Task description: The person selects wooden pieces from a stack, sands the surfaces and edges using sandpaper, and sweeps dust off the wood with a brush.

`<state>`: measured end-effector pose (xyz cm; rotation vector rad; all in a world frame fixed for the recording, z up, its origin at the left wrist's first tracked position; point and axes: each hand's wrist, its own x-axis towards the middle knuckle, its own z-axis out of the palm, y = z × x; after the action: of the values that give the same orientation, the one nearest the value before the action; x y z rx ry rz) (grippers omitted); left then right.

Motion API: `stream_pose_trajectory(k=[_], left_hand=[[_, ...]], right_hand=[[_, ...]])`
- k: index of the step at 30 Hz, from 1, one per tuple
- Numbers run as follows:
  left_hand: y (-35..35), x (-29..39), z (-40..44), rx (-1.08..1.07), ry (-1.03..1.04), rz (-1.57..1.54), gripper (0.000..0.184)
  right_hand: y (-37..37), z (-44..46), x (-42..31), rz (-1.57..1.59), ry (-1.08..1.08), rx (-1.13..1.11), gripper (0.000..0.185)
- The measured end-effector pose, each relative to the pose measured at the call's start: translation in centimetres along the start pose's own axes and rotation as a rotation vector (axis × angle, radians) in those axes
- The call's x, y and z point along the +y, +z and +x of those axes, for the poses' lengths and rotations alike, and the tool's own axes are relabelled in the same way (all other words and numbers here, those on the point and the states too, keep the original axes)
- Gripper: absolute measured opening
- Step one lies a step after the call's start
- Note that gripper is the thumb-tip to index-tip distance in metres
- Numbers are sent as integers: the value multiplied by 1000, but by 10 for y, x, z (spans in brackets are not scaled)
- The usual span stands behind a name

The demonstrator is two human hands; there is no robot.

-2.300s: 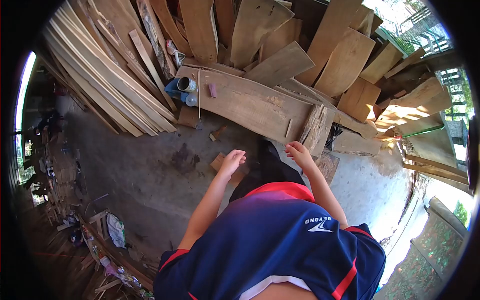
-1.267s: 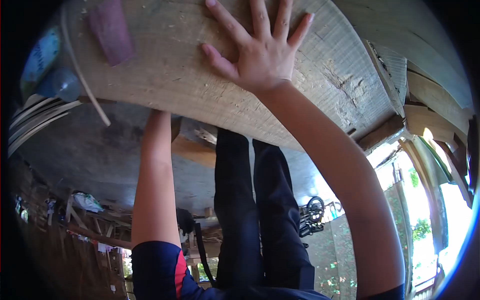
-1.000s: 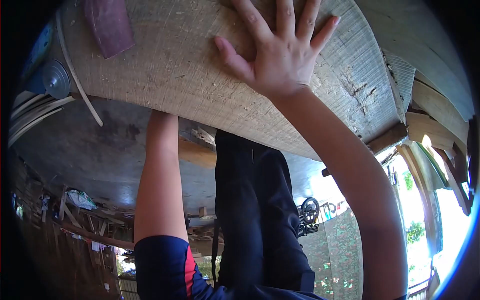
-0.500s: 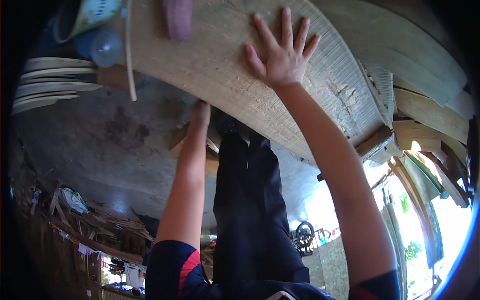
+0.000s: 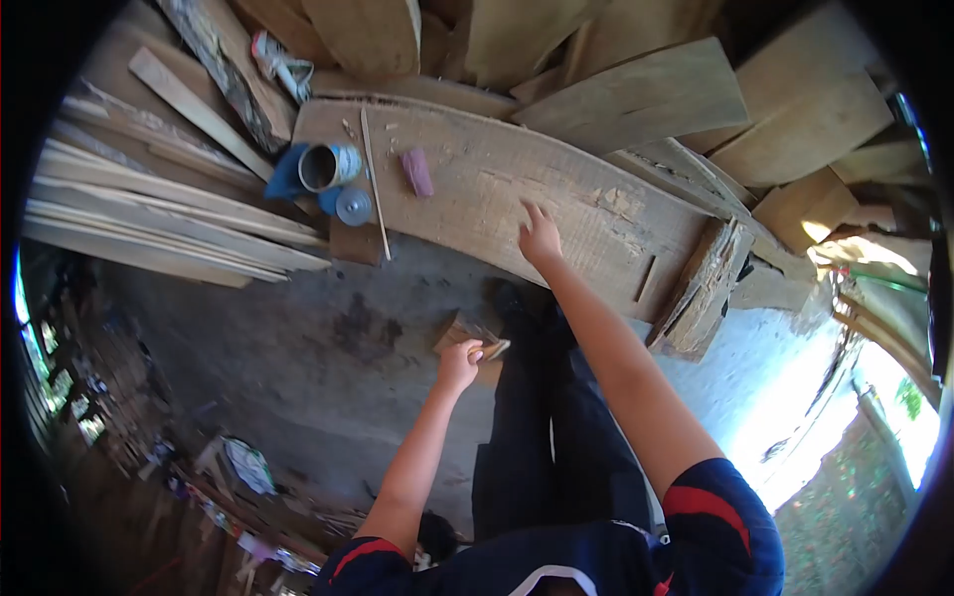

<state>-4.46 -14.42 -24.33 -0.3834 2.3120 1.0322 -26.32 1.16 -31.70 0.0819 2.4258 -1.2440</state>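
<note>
My left hand [image 5: 457,368] is closed around a short, pale wooden piece [image 5: 494,350], held low beside my legs; its exact kind is unclear. Just behind it, a small wooden block [image 5: 452,333] shows near the floor. My right hand [image 5: 540,236] is at the front edge of a wide wooden board [image 5: 467,164], its fingers apart and nothing in them. Whether it touches the board I cannot tell. On the board lie a purple block [image 5: 416,173] and a thin wooden strip [image 5: 376,184].
An open can [image 5: 320,169] and a clear round container [image 5: 353,207] stand at the board's left end. Stacked planks [image 5: 169,214] lie left. Wooden sheets [image 5: 636,99] lean behind. A rough wooden piece [image 5: 702,283] crosses the right end.
My view has pulled back, showing more of the board. My right hand, formerly flat on the board, has drawn toward its front edge. My left hand has come out from below the edge, gripping the wooden piece.
</note>
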Motion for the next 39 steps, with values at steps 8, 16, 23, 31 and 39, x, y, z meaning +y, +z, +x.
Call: stream_pose_trajectory(k=[8, 16, 23, 31, 39], left_hand=[[-62, 51, 106, -12, 279, 123, 22], [-103, 149, 276, 296, 558, 411, 20], [-53, 215, 233, 247, 711, 220, 25], [48, 195, 143, -469, 851, 618, 23], [-23, 265, 284, 288, 509, 596, 27]], right_hand=[[-88, -228, 140, 117, 978, 161, 53], [-140, -298, 171, 67, 817, 281, 35], [-116, -282, 194, 316, 931, 150, 28], [-130, -247, 150, 365, 771, 96, 30], [-151, -245, 169, 419, 862, 173, 28]])
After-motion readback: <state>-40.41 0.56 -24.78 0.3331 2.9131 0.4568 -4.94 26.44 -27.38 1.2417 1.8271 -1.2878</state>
